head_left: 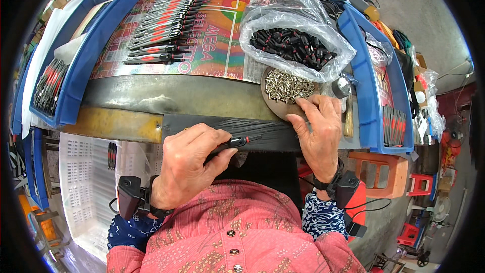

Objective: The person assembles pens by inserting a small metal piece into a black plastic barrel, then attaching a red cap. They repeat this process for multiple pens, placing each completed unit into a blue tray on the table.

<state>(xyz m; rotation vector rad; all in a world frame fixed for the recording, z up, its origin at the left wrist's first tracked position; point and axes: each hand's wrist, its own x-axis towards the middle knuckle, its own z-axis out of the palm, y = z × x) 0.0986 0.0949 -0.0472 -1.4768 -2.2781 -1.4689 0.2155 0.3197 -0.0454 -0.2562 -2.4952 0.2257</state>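
Note:
My left hand (194,154) is closed around a small black-handled tool (235,142) just above the dark bench edge. A thin dark tip points right from the handle; the palm side is hidden. My right hand (321,125) reaches over the near rim of a round brown dish (273,104), thumb and index finger apart. Its index fingertip is at the edge of a heap of small metal pieces (288,86) in the dish. Behind the dish sits a clear plastic bag (333,73) of black plastic parts (295,47).
Red-and-black tools (161,25) lie in a long row on a printed sheet (227,55). Blue bins stand at left (83,71) and right (365,81), both holding similar tools. A white crate (83,182) is below the bench at left, an orange stool (379,172) at right.

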